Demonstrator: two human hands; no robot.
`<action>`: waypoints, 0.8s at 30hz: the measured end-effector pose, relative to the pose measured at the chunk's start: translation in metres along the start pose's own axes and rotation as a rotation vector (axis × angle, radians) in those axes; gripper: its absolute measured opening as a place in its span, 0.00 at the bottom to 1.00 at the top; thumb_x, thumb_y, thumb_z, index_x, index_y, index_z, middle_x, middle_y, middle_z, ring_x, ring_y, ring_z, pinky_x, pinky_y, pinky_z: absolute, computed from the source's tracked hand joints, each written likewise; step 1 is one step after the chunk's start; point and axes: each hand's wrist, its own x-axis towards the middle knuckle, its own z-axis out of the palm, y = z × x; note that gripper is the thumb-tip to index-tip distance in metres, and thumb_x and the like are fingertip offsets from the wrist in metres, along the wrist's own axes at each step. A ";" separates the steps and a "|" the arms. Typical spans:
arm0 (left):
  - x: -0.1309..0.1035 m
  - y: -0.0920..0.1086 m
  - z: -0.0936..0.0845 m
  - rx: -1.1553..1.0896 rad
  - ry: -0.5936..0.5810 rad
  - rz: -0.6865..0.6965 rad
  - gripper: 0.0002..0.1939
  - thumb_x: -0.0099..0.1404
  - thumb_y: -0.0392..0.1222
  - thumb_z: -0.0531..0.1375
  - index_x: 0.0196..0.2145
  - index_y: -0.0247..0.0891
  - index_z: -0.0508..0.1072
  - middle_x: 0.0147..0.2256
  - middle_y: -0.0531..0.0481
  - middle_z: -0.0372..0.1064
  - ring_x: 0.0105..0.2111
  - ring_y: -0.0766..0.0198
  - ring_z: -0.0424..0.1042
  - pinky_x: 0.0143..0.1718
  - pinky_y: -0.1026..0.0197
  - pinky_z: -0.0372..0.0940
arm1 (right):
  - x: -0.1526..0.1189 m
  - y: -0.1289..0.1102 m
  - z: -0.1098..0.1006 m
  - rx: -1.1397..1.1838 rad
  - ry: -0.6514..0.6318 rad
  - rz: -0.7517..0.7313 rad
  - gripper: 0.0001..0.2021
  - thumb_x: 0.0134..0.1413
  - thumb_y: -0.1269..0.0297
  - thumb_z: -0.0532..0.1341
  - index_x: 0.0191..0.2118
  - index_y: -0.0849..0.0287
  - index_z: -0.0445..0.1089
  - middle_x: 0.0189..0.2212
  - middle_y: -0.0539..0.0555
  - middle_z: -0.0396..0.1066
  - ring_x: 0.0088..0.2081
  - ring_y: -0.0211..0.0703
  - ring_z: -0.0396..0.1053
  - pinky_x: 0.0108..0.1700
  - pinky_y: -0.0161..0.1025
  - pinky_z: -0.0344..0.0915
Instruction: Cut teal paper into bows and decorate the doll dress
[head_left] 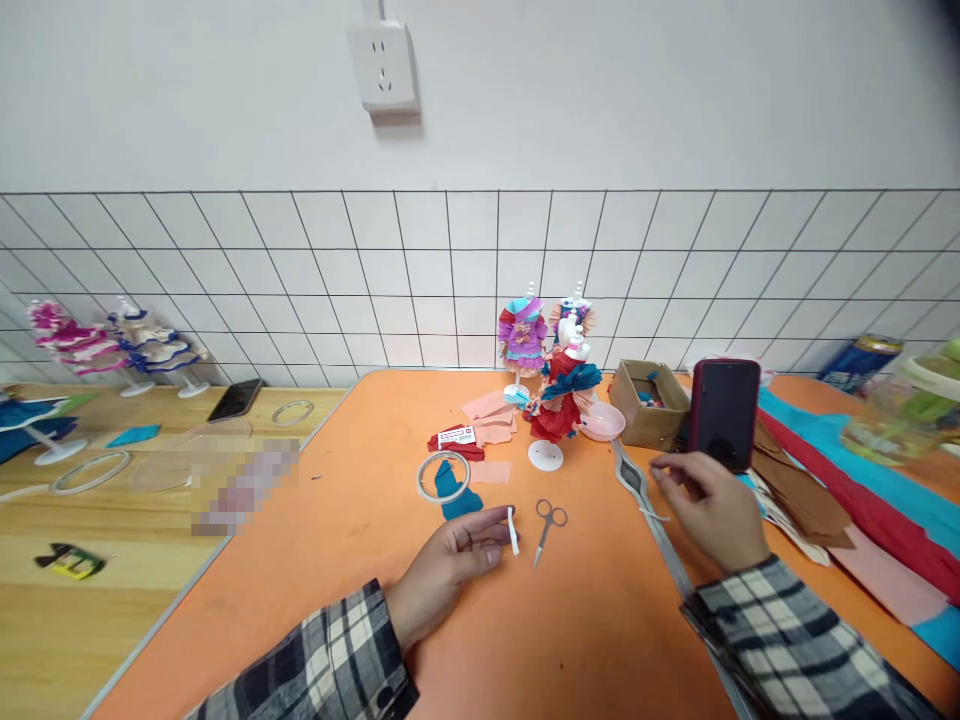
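Observation:
My left hand [459, 560] is over the orange table, with a short white strip [513, 531] at its fingertips. Just right of that strip, small scissors [548, 530] lie with their handles toward the wall. My right hand [709, 505] is beside a grey zipper-like band [660, 530], its fingers curled together near a thin white piece [654, 515]; whether anything is pinched there is too small to tell. A miniature dress form in red and blue crepe paper [564, 395] stands beyond the scissors. A ring of tape [443, 477] lies around part of a blue paper piece [461, 502].
Behind my right hand are an upright phone [724, 412] and a cardboard box [650, 405]. A pink bowl [602, 421] sits near the dress forms. Coloured paper strips [885, 520], a plastic tub [904, 410] and a can [861, 362] are at the right. A wooden table [112, 610] adjoins at left.

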 end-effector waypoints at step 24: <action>-0.005 -0.002 0.006 -0.002 -0.184 -0.039 0.27 0.54 0.39 0.69 0.52 0.39 0.73 0.51 0.39 0.72 0.53 0.53 0.68 0.59 0.48 0.54 | -0.054 -0.112 0.049 0.256 -0.299 -0.407 0.06 0.50 0.74 0.55 0.33 0.56 0.65 0.31 0.52 0.68 0.33 0.41 0.67 0.31 0.35 0.60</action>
